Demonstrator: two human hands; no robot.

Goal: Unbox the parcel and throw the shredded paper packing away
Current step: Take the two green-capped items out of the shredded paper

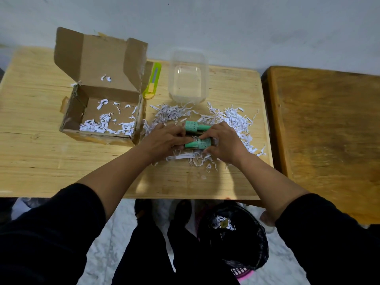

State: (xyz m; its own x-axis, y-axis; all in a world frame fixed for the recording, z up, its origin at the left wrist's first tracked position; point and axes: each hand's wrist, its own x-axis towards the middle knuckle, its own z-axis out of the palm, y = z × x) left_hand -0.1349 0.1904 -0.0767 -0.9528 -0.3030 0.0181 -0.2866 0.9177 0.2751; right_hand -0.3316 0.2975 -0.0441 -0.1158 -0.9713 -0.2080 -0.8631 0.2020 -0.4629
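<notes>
Both hands work in the pile of shredded paper (230,120) that lies spread over the desk (41,161) toward its right edge, just beside the open cardboard box (98,112). The left hand (164,138) and the right hand (222,142) each curl their fingers round the ends of the nearer green bottle (198,144); a second green bottle (194,126) lies just behind it on the shreds. The box stands at the left, lid up, with a thin layer of strips left on its floor.

To do this step well, I judge the bottles should be lifted straight out and shaken free of clinging strips, then set in the clear plastic tub (188,79) near the far edge, beside the green knife (153,83). Then the paper can be gathered in handfuls from the outer strands inward and dropped into the black bin (236,239) on the floor below the near edge, the box remnants too.
</notes>
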